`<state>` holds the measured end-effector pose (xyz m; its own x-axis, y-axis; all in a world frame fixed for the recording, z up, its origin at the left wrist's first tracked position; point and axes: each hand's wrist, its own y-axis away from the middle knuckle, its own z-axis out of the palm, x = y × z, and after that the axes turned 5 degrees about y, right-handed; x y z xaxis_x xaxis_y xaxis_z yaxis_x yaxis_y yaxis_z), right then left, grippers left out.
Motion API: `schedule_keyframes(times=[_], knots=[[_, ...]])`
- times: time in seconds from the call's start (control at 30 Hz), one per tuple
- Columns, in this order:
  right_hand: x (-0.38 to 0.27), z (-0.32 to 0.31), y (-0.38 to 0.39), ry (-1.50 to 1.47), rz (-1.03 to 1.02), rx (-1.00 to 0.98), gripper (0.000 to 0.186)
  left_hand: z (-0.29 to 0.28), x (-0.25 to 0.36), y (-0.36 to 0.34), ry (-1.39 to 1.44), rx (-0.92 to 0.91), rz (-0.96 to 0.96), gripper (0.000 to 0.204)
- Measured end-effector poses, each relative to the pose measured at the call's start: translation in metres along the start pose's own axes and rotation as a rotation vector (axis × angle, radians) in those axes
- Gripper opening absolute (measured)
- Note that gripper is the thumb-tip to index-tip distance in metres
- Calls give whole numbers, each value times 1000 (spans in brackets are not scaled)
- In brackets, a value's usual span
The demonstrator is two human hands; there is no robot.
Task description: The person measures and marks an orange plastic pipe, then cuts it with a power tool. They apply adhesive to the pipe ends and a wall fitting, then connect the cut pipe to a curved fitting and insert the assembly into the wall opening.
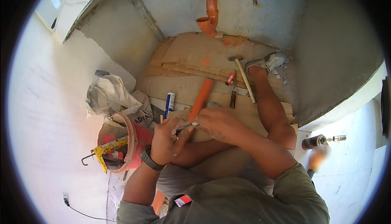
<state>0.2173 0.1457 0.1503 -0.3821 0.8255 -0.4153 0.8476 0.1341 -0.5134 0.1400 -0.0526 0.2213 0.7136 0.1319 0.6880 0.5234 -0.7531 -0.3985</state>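
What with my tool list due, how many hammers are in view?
1: the hammer lies on the cardboard, beside the grey shoe. Others could be hidden in the red bucket.

sits leaning forward. raises the left forearm [140, 183] steeply, with the left hand [168, 139] turned inward, fingers curled and thumb extended toward the right. slants the right forearm [256, 144] leftward across the front, back of the right hand [216, 122] uppermost and fingers bunched close beside the left fingertips, too small to read the grip. folds the left leg [205, 151] crosswise below; stretches the right leg [269, 101] forward, bent.
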Motion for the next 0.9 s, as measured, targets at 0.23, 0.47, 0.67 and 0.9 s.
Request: schedule_keyframes(times=[0.23, 0.47, 0.67, 0.9], knots=[[50, -36, -8, 105, 80, 396, 16, -46, 11, 12, 452, 482, -274, 10], [8, -41, -15, -1391, 368, 524, 31, 0, -34, 16, 1264, 284, -398, 19], [-1, -27, -21, -1213, 515, 402, 32, 18, -33, 22, 1321, 210, -485, 19], [-7, -14, -19, -1182, 487, 367, 29, 25, -32, 18, 1276, 198, -508, 19]])
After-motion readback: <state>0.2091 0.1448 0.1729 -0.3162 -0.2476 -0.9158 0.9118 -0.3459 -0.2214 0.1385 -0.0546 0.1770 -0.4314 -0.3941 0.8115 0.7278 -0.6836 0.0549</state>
